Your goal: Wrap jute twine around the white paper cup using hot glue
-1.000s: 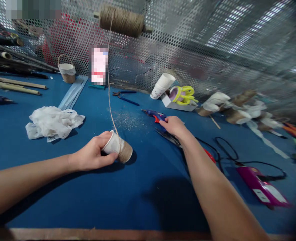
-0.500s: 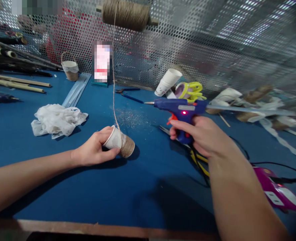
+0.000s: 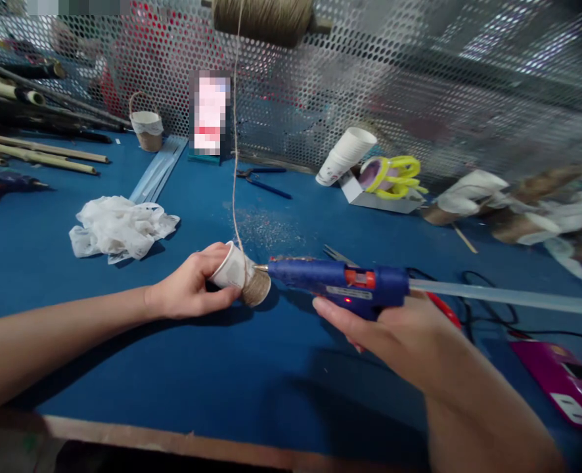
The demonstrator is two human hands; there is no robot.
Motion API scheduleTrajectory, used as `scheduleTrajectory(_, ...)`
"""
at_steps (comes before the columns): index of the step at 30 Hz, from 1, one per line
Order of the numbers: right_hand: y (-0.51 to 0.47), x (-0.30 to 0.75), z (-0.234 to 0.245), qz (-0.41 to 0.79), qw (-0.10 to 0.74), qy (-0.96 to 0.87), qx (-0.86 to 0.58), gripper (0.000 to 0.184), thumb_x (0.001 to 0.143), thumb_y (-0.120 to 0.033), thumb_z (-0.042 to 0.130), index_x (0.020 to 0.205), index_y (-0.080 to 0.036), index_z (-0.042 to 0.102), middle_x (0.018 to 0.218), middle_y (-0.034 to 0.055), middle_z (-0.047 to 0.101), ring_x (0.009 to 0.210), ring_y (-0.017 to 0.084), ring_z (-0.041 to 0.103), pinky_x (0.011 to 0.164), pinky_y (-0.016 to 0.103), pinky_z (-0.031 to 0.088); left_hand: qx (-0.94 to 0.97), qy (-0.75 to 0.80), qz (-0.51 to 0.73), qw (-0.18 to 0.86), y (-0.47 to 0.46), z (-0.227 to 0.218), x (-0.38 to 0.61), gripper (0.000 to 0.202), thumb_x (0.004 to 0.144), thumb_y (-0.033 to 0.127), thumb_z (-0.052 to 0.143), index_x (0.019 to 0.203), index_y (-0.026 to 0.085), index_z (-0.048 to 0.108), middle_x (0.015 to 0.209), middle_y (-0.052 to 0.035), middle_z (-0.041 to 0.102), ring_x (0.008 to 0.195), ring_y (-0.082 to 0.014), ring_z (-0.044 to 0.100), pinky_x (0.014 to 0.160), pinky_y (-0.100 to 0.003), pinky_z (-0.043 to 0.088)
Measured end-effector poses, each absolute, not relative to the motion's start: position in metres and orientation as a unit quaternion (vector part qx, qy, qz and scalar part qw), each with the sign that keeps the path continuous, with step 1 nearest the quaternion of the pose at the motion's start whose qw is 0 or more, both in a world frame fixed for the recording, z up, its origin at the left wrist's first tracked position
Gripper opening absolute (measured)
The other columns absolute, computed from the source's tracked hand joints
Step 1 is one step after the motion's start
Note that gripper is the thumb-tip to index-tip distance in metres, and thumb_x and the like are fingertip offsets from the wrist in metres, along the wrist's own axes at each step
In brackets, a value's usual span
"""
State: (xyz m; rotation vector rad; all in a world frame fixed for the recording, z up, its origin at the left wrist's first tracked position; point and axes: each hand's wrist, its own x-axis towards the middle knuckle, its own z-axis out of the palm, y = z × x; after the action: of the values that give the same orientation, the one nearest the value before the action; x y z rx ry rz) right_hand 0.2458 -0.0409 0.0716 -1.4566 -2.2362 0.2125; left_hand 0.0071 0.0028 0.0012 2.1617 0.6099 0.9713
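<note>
My left hand (image 3: 190,289) is closed round a white paper cup (image 3: 232,270) lying on its side on the blue table (image 3: 173,368). Brown twine (image 3: 234,131) is wound round the cup's bottom half and runs up to a twine spool (image 3: 266,16) on the mesh wall. My right hand (image 3: 394,332) grips a blue glue gun (image 3: 340,284) with a clear glue stick (image 3: 508,299) out its back. The gun's nozzle touches the twine-wrapped part of the cup.
A crumpled white plastic bag (image 3: 121,226) lies at left, bamboo sticks (image 3: 35,154) at far left. Stacked cups (image 3: 345,154), yellow-handled tape box (image 3: 389,180), pliers (image 3: 264,180), scissors (image 3: 340,256), a purple device (image 3: 557,381) and black cables lie right and behind.
My right hand picked the glue gun up off the table, lifted it, then brought it down and left until its nozzle met the cup. My left hand kept holding the cup.
</note>
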Motion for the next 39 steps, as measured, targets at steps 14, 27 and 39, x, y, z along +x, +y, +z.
scheduleTrajectory(14, -0.051, 0.247, 0.068, 0.073, 0.183, -0.854, -0.481, 0.024, 0.083, -0.028, 0.050, 0.069, -0.018, 0.067, 0.066, 0.0020, 0.069, 0.056, 0.016, 0.064, 0.051, 0.026, 0.049, 0.826, 0.234, 0.376, 0.350, 0.004, -0.001, 0.006, 0.011, 0.079, 0.016, 0.052, 0.077, 0.011, 0.061, 0.087, -0.0100, 0.064, 0.083, -0.0194, 0.054, 0.079, -0.034, 0.043)
scheduleTrajectory(27, -0.053, 0.247, 0.067, 0.114, 0.167, -0.844, -0.497, 0.017, 0.083, -0.027, 0.048, 0.071, -0.023, 0.059, 0.067, 0.0006, 0.067, 0.057, 0.016, 0.062, 0.052, 0.027, 0.048, 0.816, 0.274, 0.330, 0.387, 0.003, 0.001, 0.004, 0.025, 0.087, 0.021, 0.036, 0.085, 0.010, 0.059, 0.092, -0.0107, 0.059, 0.088, -0.0212, 0.052, 0.085, -0.037, 0.041)
scheduleTrajectory(39, -0.055, 0.250, 0.067, 0.079, 0.174, -0.849, -0.493, 0.020, 0.083, -0.028, 0.050, 0.067, -0.022, 0.061, 0.064, 0.0008, 0.068, 0.058, 0.017, 0.064, 0.054, 0.028, 0.049, 0.824, 0.272, 0.328, 0.374, 0.002, 0.003, 0.005, 0.025, 0.086, 0.021, 0.037, 0.083, 0.011, 0.059, 0.086, -0.0083, 0.059, 0.085, -0.0197, 0.052, 0.085, -0.036, 0.041)
